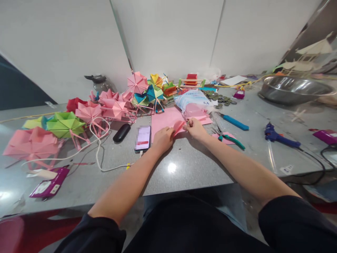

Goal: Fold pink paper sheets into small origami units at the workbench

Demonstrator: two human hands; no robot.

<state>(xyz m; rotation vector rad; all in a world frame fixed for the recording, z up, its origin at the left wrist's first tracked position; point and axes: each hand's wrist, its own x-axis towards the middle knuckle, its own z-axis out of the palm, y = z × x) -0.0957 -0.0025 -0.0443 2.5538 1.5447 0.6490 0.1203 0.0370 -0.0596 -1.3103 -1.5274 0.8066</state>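
1. Head view: I see my left hand (163, 138) and right hand (195, 128) meeting at 12 o'clock on the grey table (184, 168), both pinching a small folded pink paper (179, 126); the fingers of each are closed on it.
2. That paper lies over the near edge of a pink sheet (164, 121), just beyond my knuckles.
3. At 11 o'clock, touching distance from the left hand, a phone (143, 138) lies face up with a white cable (98, 154) looping away; its screen is blurred, unreadable. A black case (121, 133) sits just beside it.
4. At 10 o'clock paper umbrellas (116, 107) crowd the table, pink, green and multicoloured.
5. At 1 o'clock, green pliers (231, 139) lie near the right wrist, a blue knife (235, 122) beyond them, coins (219, 99) farther back.
6. At 2 o'clock a blue glue gun (279, 136), and behind it a steel bowl (295, 90).
7. A plastic pack (193, 100) at 12 o'clock bears print; I read only "A4" faintly.
8. A purple packet (50, 185) at 8 o'clock has a label too small to read.
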